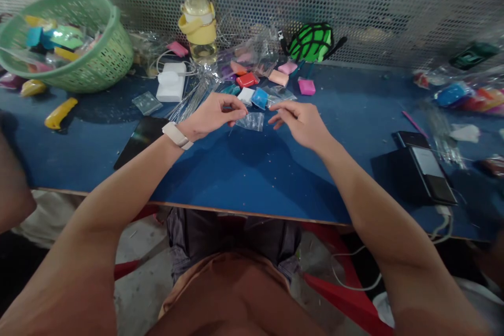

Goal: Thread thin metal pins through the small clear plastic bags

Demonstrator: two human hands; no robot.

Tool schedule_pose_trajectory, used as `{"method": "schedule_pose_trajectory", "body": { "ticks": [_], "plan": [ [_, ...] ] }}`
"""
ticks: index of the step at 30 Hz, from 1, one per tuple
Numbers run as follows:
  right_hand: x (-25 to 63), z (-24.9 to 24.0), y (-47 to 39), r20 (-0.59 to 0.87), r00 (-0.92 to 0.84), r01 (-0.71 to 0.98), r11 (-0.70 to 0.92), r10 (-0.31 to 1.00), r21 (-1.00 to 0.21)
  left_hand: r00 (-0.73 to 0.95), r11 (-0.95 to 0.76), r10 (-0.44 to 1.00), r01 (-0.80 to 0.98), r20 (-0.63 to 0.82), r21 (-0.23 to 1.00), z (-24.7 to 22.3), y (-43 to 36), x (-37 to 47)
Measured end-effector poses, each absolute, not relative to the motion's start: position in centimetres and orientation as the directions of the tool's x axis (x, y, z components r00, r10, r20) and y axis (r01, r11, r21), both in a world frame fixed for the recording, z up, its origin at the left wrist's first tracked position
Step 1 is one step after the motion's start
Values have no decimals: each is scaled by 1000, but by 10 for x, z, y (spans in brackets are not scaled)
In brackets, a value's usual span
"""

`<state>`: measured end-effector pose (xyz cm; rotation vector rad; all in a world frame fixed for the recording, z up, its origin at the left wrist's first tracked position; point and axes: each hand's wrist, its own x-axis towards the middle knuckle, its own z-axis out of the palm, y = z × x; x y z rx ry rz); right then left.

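**Both hands at a small clear bag on the blue table**

Head view: the left hand, with a pale watch on its wrist, has its fingers pressed together at the tips, pinching the left edge of a small clear bag. The bag lies on the table, between the two hands and just in front of a cluster of coloured blocks. The right hand is just beside the bag's right edge, its fingers loosely curled and slightly spread; whether they touch the bag cannot be told.

Behind the bag lie a blue block, a white block, a red block and a pink block, among loose clear wrappers. A green basket full of coloured pieces stands at the far left, with a yellow knife in front of it. A yellow bottle stands against the perforated wall, a white box just in front of it. A phone lies on a dark case at the right.
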<state>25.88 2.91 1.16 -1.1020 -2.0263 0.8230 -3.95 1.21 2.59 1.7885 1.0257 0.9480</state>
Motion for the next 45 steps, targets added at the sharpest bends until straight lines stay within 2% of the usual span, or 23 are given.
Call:
{"method": "schedule_pose_trajectory", "body": {
  "ticks": [7, 10, 13, 21, 29, 35, 45],
  "plan": [
    [251, 26, 15, 228, -550, 350, 469, 804, -811, 450, -272, 874, 143, 182, 952, 22, 12, -36],
    [250, 32, 8, 119, -596, 238, 317, 794, -918, 483, -253, 856, 82, 184, 964, 20, 13, -35],
    [246, 31, 7, 64, -566, 104, 148, 822, -983, 495, -216, 850, 14, 181, 976, 20, 12, -34],
    [234, 13, 15, 24, -456, -141, -46, 890, -989, 490, -106, 861, -89, 136, 990, 19, 9, -28],
    [232, 10, 14, 13, -417, -184, -70, 909, -980, 443, -181, 874, -84, 200, 980, 14, 9, -24],
    [234, 1, 18, 30, -411, -129, -25, 911, -991, 468, -198, 867, 8, 171, 980, 15, 8, -26],
    [229, 0, 13, 38, -438, -157, -35, 898, -987, 438, -250, 877, 59, 200, 966, 12, 8, -25]
  ]
}}
